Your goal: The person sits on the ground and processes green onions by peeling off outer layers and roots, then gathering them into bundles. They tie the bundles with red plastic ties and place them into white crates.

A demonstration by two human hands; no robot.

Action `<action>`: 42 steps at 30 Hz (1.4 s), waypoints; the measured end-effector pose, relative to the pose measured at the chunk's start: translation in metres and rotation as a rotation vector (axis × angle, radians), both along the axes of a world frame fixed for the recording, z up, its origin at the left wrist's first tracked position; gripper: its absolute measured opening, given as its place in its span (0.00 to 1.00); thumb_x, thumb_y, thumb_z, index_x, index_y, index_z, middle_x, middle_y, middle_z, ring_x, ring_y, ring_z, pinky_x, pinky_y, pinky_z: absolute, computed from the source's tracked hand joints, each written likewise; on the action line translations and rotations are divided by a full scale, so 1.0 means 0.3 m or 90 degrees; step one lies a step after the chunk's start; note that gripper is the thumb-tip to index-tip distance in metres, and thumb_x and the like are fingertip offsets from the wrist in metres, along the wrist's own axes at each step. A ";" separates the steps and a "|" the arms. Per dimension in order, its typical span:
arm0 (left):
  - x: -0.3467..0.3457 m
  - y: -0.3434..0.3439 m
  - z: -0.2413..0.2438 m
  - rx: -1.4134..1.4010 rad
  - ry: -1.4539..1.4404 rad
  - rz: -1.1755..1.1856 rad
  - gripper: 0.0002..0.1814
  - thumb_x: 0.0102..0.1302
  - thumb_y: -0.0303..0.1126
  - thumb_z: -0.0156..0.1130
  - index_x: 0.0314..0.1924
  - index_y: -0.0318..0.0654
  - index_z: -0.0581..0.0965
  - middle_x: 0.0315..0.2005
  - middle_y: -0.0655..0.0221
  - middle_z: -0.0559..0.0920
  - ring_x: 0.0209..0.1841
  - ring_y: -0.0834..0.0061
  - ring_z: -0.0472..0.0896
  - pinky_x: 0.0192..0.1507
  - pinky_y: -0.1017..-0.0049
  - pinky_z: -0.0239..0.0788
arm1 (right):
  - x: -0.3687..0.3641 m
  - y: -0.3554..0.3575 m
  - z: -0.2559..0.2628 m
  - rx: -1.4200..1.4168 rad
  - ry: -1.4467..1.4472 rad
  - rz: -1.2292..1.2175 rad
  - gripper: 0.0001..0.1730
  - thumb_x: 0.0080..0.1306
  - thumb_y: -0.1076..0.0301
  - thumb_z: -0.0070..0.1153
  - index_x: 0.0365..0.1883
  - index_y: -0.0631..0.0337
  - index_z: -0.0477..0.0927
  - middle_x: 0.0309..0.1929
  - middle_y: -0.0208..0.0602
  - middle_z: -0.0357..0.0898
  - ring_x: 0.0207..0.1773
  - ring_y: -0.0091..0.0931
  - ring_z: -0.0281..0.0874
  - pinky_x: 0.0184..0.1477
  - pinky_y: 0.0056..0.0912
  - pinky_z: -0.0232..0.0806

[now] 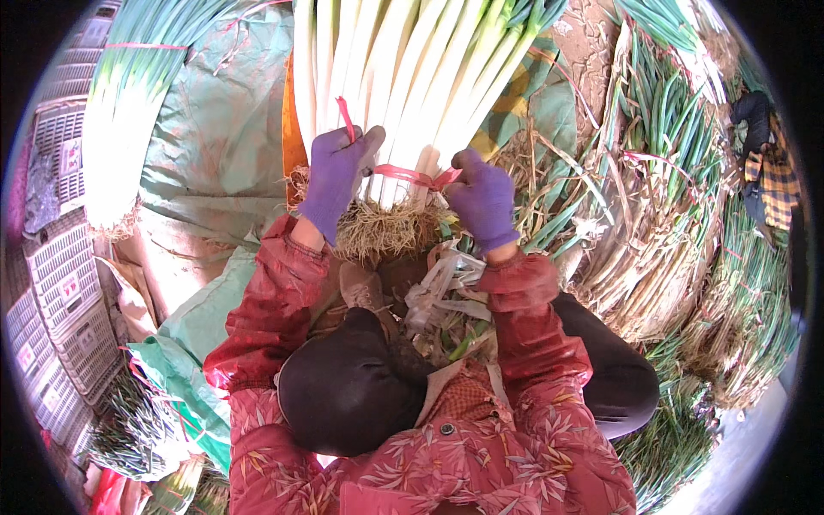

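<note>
A large bunch of long green onions [399, 71] lies in front of me, its white stalks spread away and its root ends [380, 232] towards me. A red plastic tie [412, 175] runs round the stalks just above the roots, with a knot or twist near the right side. My left hand [338, 174], in a purple glove, is closed at the left side of the bunch, and a red strip end sticks up from its fist. My right hand [483, 196], also in a purple glove, grips the other end of the tie at the right side.
A tied bunch of green onions [129, 135] lies at the left on a green tarp [212, 129]. Plastic crates [71, 283] stand along the left edge. Piles of unsorted onions [663, 244] with dry leaves fill the right side. Clear plastic scraps [444, 283] lie between my legs.
</note>
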State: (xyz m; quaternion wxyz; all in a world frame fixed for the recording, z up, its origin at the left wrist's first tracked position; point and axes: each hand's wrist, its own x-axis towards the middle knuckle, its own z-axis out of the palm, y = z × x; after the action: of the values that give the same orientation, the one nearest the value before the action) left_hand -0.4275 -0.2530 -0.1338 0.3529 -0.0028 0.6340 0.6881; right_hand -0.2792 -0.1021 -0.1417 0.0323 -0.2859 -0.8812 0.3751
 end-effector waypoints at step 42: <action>-0.027 0.010 0.036 -0.032 -0.102 -0.039 0.20 0.65 0.33 0.62 0.16 0.44 0.67 0.11 0.81 0.64 0.14 0.89 0.58 0.17 0.82 0.46 | 0.001 -0.130 0.242 -0.595 0.017 -0.030 0.16 0.44 0.81 0.62 0.33 0.66 0.75 0.23 0.29 0.73 0.23 0.16 0.68 0.24 0.18 0.62</action>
State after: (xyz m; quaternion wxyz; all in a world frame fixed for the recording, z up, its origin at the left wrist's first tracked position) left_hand -0.4354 -0.2500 -0.1229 0.4230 -0.0473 0.6205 0.6587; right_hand -0.2791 -0.1410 -0.0690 -0.0804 -0.2848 -0.6107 0.7345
